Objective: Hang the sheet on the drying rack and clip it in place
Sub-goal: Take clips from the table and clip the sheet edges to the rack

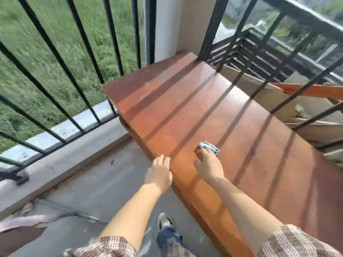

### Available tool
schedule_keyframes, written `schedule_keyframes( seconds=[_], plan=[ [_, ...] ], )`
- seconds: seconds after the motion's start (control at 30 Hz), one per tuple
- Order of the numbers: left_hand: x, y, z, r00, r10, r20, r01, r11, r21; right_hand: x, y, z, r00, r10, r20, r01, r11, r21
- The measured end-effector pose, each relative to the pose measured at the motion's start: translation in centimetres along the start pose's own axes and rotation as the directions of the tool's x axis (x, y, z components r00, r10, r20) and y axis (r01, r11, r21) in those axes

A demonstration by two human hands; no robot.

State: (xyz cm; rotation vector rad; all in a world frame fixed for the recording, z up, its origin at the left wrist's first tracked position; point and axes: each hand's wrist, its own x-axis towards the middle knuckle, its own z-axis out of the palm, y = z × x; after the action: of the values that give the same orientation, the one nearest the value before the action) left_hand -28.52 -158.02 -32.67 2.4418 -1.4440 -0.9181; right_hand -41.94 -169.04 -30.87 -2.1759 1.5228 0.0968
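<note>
The clips (209, 148), a small pale-blue and metal cluster, are seen on the desk (185, 99), touched by the right hand (209, 166), whose fingers (205, 154) are laid nearly straight on them, nothing yet pinched. The left hand (159, 173) is held relaxed and empty at the desk edge. The clips are judged light and stiff, best pinched at their handles; a pinkish cloth (27, 219) on the floor may be the limp sheet.
</note>
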Motion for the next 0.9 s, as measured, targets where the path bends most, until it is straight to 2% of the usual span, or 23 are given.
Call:
schedule_keyframes(
  seconds=[0.1,0.2,0.27,0.4,0.63,0.77,0.9],
  plan=[
    [1.7,3.4,2.4,1.0,0.023,0.022,-0.024,0.998,0.054,1.9,3.5,-1.4,0.998,-0.036,-0.054,0.033,0.998,-0.055],
    [3.0,5.3,4.2,0.992,-0.041,0.116,0.03,0.995,0.095,4.1,5.4,-1.9,0.994,-0.109,-0.027,0.102,0.976,-0.192],
    [3.3,5.2,5.2,0.985,-0.072,0.159,0.049,0.988,0.143,5.7,5.8,-1.9,0.989,-0.15,-0.008,0.142,0.947,-0.287],
    [3.2,4.3,6.2,0.987,-0.048,0.156,0.012,0.975,0.222,8.0,5.3,-1.4,0.973,-0.229,0.012,0.216,0.898,-0.384],
    [3.5,4.3,6.5,0.984,-0.062,0.165,0.025,0.976,0.218,8.2,4.9,0.3,0.946,-0.319,0.051,0.309,0.846,-0.434],
    [3.7,4.4,6.1,0.978,-0.07,0.199,0.026,0.976,0.216,7.0,5.4,0.8,0.957,-0.289,0.013,0.267,0.865,-0.424],
    [3.5,4.0,5.6,0.979,-0.056,0.194,0.023,0.986,0.167,5.9,6.0,1.3,0.956,-0.284,0.078,0.289,0.854,-0.432]
  ],
)
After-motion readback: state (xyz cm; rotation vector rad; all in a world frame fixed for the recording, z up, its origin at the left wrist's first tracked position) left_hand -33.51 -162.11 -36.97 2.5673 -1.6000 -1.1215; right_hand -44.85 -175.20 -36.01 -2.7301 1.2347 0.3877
